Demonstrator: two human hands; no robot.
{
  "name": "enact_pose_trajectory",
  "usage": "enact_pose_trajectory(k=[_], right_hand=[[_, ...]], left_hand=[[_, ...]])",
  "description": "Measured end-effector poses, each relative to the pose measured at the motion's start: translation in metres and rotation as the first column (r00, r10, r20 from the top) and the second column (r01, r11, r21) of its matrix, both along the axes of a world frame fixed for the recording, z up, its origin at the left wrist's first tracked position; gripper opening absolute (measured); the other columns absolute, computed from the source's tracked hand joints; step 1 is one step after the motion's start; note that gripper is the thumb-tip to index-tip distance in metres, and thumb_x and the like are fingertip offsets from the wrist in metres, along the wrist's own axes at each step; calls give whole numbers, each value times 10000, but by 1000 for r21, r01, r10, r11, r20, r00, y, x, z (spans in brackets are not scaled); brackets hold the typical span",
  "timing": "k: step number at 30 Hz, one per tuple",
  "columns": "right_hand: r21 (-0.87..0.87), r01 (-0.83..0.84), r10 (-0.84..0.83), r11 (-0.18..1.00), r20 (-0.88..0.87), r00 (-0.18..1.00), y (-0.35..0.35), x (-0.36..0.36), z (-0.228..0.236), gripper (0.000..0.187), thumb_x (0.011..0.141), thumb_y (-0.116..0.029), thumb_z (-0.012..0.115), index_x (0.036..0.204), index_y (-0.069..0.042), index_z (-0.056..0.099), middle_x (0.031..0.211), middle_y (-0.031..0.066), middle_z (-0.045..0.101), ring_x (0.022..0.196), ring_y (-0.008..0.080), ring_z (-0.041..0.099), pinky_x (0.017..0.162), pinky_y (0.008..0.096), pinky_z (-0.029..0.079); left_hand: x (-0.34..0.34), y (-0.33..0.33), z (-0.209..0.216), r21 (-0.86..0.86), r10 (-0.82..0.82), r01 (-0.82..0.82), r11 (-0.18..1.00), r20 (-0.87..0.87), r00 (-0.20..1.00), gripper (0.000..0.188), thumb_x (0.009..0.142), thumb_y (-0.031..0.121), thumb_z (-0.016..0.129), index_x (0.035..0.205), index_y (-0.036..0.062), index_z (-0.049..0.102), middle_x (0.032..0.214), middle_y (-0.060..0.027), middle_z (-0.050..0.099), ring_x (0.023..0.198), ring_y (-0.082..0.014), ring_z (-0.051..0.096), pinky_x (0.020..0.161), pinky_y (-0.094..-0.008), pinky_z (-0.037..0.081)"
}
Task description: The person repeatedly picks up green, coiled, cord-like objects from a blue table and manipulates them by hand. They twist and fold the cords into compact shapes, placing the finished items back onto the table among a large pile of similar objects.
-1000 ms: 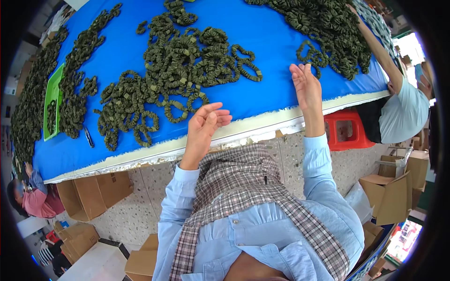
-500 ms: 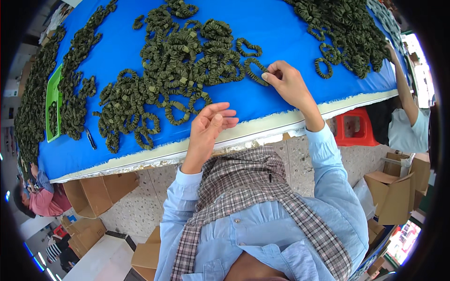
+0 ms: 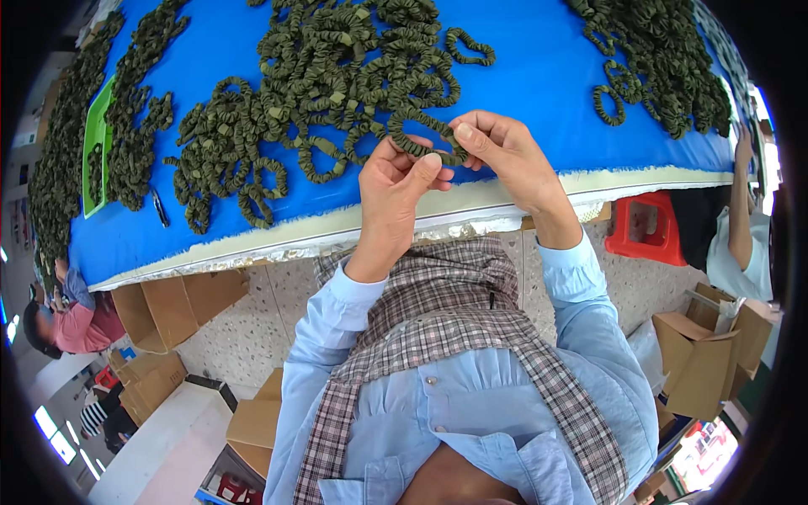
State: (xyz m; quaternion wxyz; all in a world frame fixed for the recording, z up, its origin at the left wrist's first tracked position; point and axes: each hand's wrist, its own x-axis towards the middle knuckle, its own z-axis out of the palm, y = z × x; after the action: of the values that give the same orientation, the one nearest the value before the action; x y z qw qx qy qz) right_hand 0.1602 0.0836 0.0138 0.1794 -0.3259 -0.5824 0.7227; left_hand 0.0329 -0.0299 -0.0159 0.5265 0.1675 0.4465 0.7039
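A dark green gathered-fabric hair scrunchie [image 3: 418,118] is held up between my two hands, just above the table's near edge. My left hand [image 3: 396,185] pinches its lower side between thumb and fingers. At its right end, my right hand [image 3: 503,156] grips the band with thumb and forefinger. Behind my hands lies a large heap of scrunchies [image 3: 337,76] of the same green, spreading toward the left. One loose scrunchie [image 3: 470,48] rests apart, to the right of that heap.
Another scrunchie pile [image 3: 665,67] covers the far right of the blue table [image 3: 530,76]. At left are a green tray [image 3: 98,147], a small dark tool [image 3: 159,208] and more rows of scrunchies. Below stand a red stool [image 3: 646,227] and cardboard boxes [image 3: 177,307]. Co-workers sit at both sides.
My right hand has brought the scrunchie leftward from beside the heap. My left hand, formerly empty with fingers apart, has moved right and closed on it. The view has shifted slightly.
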Motion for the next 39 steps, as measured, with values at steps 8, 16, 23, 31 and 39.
enact_pose_trajectory(k=[8,16,23,31,39], right_hand=[[-107,82,-85,991,-24,996,-8,-5,-10,273,911,-314,617,924,-41,624,766,-24,566,698,58,497,645,204,417],[-275,160,-201,948,-129,971,-12,-12,-12,195,928,-249,580,967,-59,598,889,46,641,782,80,554,709,224,447],[-393,106,-210,913,-232,950,-15,-15,-11,164,939,-224,555,998,-70,564,939,86,651,849,126,586,750,268,463],[-284,40,-97,958,-187,978,-14,-12,-15,184,936,-219,573,1000,-47,555,869,35,602,831,102,567,759,258,464],[14,-61,62,998,-191,980,-30,-17,7,226,933,-184,589,1061,-8,524,861,34,585,807,98,556,750,239,468]], left_hand=[[2,-11,-3,41,63,-72,997,188,980,191,875,112,657,1031,50,566,917,-67,652,767,-162,646,690,-295,526],[1,-16,-8,78,19,-47,996,331,944,172,885,131,645,1029,76,570,970,-61,647,809,-151,628,734,-299,508],[1,-16,-12,60,-11,-13,998,376,926,154,896,124,623,1027,67,566,984,-77,645,812,-152,620,744,-303,505],[-6,-14,-8,43,81,-83,996,62,995,260,894,132,612,1116,41,511,1022,-87,596,884,-145,586,768,-285,485],[-33,-14,14,-7,-144,156,988,-432,890,146,882,49,614,989,-3,530,833,-57,598,724,-102,564,675,-235,482]])
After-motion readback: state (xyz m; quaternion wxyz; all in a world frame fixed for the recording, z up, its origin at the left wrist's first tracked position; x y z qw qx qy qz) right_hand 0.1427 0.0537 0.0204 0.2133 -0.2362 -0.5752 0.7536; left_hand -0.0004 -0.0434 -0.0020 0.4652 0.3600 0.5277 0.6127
